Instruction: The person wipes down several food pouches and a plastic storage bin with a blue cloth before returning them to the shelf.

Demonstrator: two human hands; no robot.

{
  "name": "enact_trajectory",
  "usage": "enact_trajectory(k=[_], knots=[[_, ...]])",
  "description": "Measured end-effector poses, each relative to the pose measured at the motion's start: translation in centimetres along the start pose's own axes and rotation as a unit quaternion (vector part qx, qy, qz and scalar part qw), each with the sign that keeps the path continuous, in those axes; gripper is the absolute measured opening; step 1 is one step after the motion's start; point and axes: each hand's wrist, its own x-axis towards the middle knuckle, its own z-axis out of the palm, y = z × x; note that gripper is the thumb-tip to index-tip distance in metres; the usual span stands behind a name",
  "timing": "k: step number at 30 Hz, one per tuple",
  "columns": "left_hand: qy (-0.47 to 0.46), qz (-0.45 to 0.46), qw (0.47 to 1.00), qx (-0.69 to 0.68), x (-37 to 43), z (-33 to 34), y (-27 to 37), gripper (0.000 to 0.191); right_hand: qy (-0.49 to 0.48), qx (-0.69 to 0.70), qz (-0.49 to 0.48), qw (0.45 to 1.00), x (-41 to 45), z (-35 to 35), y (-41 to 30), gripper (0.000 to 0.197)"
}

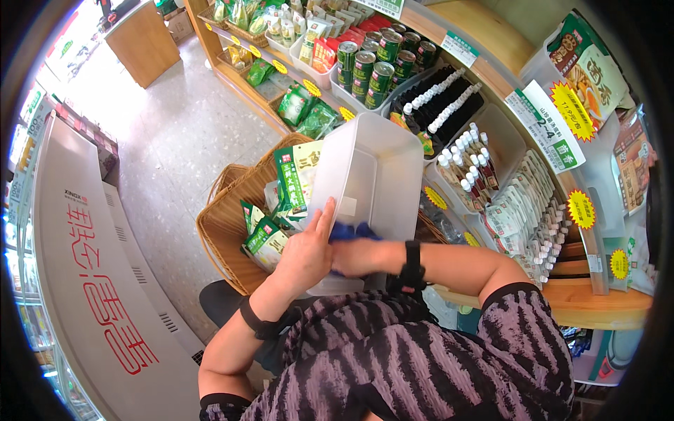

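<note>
A translucent plastic bin [387,179] is tilted on its side in front of me, its open mouth turned to the right. My left hand [308,255] grips the bin's near wall, with two fingers stretched along the outside. Inside the near end, my right hand [355,257] presses a dark blue cloth [350,231] against the plastic. A pale label shows through the bin's wall. Behind and left of the bin stands a wicker basket [221,223] holding several green-and-white food packets [266,237]. The bin hides part of that basket.
A wooden shelf on the right carries bins of green cans [379,84], white-capped pouches [471,158] and packets. Yellow price tags [436,198] line its edges. To the left runs a long white chest refrigerator [79,252]. A wooden counter [142,44] stands farther back on the speckled floor.
</note>
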Motion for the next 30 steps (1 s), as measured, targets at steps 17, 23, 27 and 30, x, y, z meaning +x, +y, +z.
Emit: enact_trajectory(k=[17, 23, 27, 30], knots=[[0.003, 0.010, 1.000, 0.020, -0.1, -0.2, 1.7, 0.073, 0.241, -0.356, 0.229, 0.873, 0.6, -13.6, 4.0, 0.014], [-0.006, 0.012, 1.000, 0.003, 0.3, 0.0, 1.5, 0.073, 0.151, -0.477, 0.236, 0.833, 0.5, -12.0, 7.0, 0.030], [0.000, 0.022, 1.000, 0.010, -0.4, 0.0, 1.3, 0.072, -0.011, -0.321, 0.318, 0.892, 0.0, -10.2, 7.2, 0.037], [0.009, 0.033, 0.999, 0.013, -0.2, 0.3, 0.9, 0.072, -0.134, -0.268, 0.226, 0.927, -0.9, -8.0, 4.1, 0.015]])
